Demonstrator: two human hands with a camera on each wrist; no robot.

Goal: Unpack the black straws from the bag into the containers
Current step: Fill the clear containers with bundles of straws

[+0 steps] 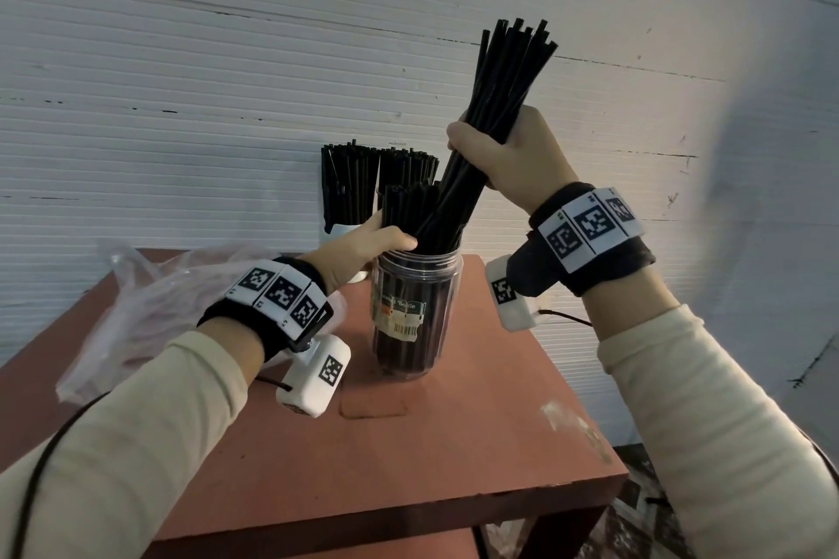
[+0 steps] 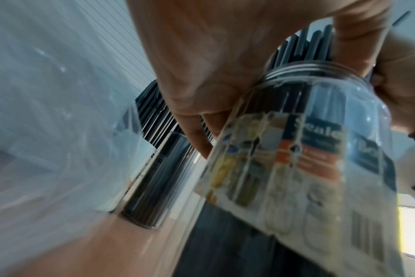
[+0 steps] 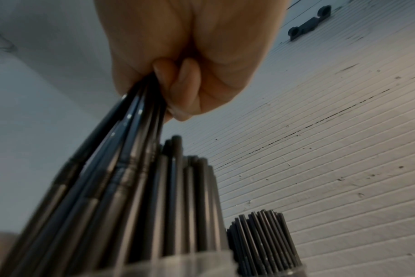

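Right hand [image 1: 508, 159] fist-wrapped mid-bundle round black straws [image 1: 513, 73], lower ends in jar [image 1: 415, 313]. Left hand [image 1: 358, 247] curls round rim. Straws look light, slick, bendy; hold mid-length firmly.

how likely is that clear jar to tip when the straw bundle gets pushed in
Fairly likely: the clear plastic jar is tall, narrow and probably light. The slanted straw bundle would lever its rim sideways. The left hand at the mouth should steady it.

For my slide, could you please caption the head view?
Right hand lowers a bundle of straws into the jar while the left hand steadies its rim.
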